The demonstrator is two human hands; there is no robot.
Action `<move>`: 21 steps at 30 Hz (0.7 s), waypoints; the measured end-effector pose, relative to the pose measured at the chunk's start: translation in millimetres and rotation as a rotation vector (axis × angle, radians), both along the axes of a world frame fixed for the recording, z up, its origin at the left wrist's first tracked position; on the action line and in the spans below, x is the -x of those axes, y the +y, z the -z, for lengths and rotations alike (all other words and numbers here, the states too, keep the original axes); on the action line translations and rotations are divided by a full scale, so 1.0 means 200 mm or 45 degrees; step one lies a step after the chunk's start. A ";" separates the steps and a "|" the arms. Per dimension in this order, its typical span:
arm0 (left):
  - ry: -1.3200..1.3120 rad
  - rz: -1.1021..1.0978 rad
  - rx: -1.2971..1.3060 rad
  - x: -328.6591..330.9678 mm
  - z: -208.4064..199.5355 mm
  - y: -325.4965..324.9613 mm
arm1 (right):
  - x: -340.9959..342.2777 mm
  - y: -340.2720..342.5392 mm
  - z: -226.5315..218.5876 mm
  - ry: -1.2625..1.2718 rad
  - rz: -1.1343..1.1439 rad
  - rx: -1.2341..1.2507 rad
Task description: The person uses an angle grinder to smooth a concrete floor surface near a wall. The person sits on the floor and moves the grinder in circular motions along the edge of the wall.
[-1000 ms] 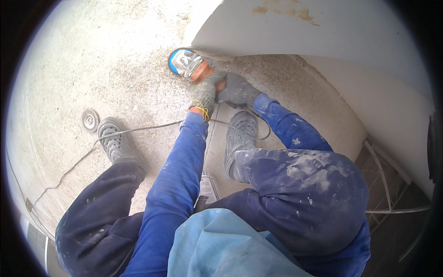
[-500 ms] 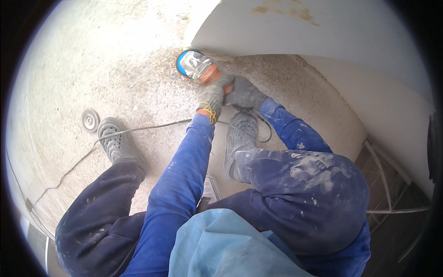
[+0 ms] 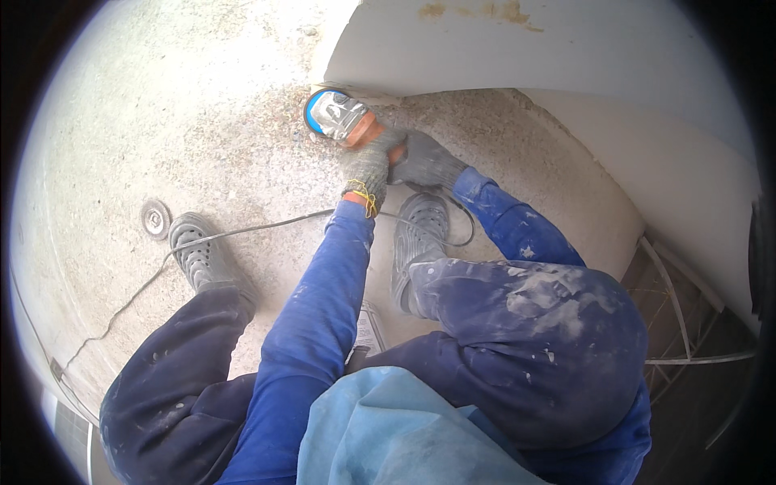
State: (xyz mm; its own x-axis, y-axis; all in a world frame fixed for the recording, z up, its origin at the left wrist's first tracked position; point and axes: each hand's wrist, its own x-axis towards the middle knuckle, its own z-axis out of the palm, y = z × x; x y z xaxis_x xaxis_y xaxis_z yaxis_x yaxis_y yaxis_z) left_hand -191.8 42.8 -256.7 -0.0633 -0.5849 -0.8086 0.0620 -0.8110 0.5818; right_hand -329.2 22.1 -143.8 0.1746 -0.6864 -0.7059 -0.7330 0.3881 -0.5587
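An orange angle grinder [image 3: 361,129] with a grey, dust-smeared head and a blue-rimmed disc is held down at the rough concrete floor [image 3: 267,153], close to the foot of a white wall. My left hand [image 3: 368,166], in a grey knit glove with yellow threads at the cuff, is wrapped round the grinder's body. Behind it my right hand [image 3: 428,160], also gloved in grey, grips the rear of the tool. The fingers of both hands are partly hidden. A dark power cord [image 3: 275,222] trails from the grinder's rear across the floor to the left.
A round grinding disc [image 3: 155,219] lies beside my left clog [image 3: 194,250]; my right clog [image 3: 420,226] stands below the grinder. The pale curved wall [image 3: 525,48] bounds the far right. A metal railing [image 3: 667,299] edges the lower right. A printed sheet [image 3: 369,330] lies between my legs.
The grinder and both hands sit very slightly further left and up in the picture. The whole view has shifted a little; my grip stays the same.
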 end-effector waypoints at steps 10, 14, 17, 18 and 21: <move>-0.012 -0.069 -0.001 0.05 -0.07 0.04 | 0.07 0.11 0.11 0.083 0.018 0.018; 0.132 -0.089 -0.086 0.01 0.08 0.02 | 0.04 0.03 0.04 0.106 -0.040 -0.109; 0.182 -0.058 -0.091 0.00 0.12 0.02 | 0.05 0.00 -0.03 0.085 -0.041 -0.126; 0.070 0.003 -0.048 0.00 0.10 0.02 | 0.05 -0.01 -0.04 0.077 -0.029 -0.123; 0.068 -0.121 -0.162 0.06 0.01 0.02 | 0.08 0.02 -0.02 -0.013 0.006 -0.067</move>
State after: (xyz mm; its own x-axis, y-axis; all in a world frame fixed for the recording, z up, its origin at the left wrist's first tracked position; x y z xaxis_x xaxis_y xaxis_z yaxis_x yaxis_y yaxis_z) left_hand -203.7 46.9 -258.2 -0.0574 -0.4832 -0.8736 0.1701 -0.8670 0.4684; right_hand -344.7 26.9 -139.0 0.1792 -0.6491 -0.7393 -0.7253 0.4205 -0.5451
